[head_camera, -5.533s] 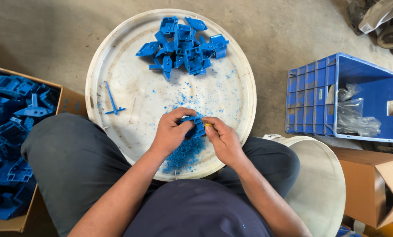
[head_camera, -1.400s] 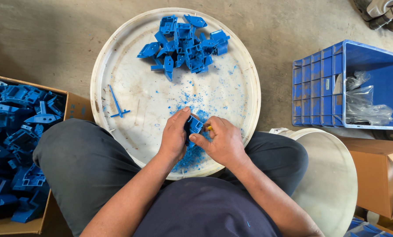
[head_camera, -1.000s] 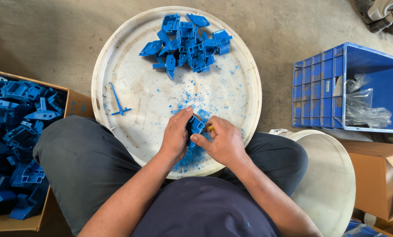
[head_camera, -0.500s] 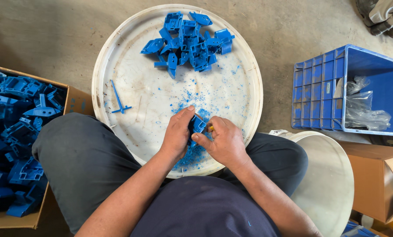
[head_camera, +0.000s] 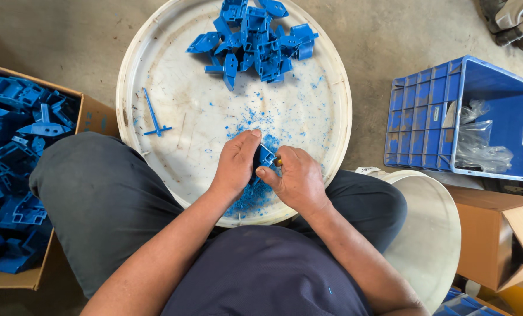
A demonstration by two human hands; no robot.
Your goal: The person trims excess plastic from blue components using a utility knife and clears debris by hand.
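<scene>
Two hands meet over the near edge of a round white tray (head_camera: 156,70) in the head view: the left hand (head_camera: 236,165) is curled around a small blue plastic part (head_camera: 266,155), and the right hand (head_camera: 296,178) pinches a small tool with a yellowish tip (head_camera: 278,162) against it. One part is held; it is bright blue, blocky and mostly hidden by the fingers, so its long axis cannot be told, though its visible end points toward 12 o'clock. It sits near the tray's 6 o'clock rim, above a scatter of blue shavings (head_camera: 251,199). One heap of similar blue parts (head_camera: 252,38), too tangled to count, lies at the tray's 12 o'clock. One thin blue sprue (head_camera: 154,118) lies at 9 o'clock, running roughly 11 to 5. One cardboard box of blue parts (head_camera: 16,169) stands farther toward 9 o'clock, and one blue crate (head_camera: 466,120) at 3 o'clock.
</scene>
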